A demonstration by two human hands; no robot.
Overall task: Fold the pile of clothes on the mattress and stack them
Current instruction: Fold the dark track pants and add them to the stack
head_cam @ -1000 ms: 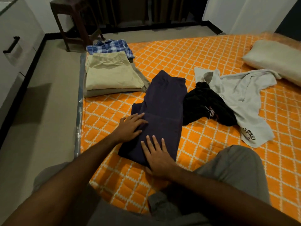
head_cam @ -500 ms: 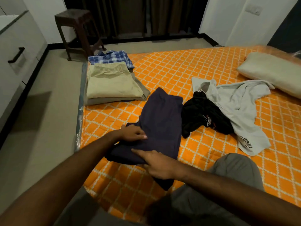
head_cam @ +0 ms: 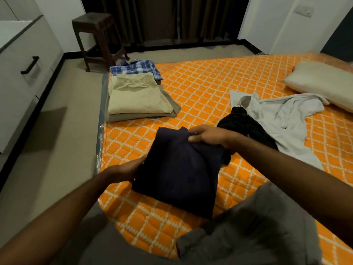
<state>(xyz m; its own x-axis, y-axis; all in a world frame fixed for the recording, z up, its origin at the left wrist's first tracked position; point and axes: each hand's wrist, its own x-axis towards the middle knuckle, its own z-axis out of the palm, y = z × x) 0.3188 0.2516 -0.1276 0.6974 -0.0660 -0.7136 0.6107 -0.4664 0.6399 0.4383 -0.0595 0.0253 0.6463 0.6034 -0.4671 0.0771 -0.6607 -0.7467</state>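
A dark navy garment [head_cam: 177, 169], folded into a compact rectangle, is held in both my hands just above the orange patterned mattress [head_cam: 206, 92]. My left hand [head_cam: 126, 169] grips its near left edge, fingers tucked under the cloth. My right hand [head_cam: 208, 135] pinches its far top edge. A stack of folded clothes [head_cam: 137, 96], beige on top with a blue checked shirt behind, sits at the mattress's far left corner. An unfolded black garment [head_cam: 248, 129] and a pale grey one [head_cam: 286, 119] lie to the right.
A pale pillow [head_cam: 322, 81] lies at the far right of the mattress. A dark stool [head_cam: 97, 37] stands on the floor beyond the stack, with a white cabinet [head_cam: 24, 73] along the left wall. My grey-trousered knee [head_cam: 257, 226] rests on the near edge.
The long navy garment was flat under both palms; it has since been folded over on itself. Both hands now grip its edges and have lifted it. The view tilted up.
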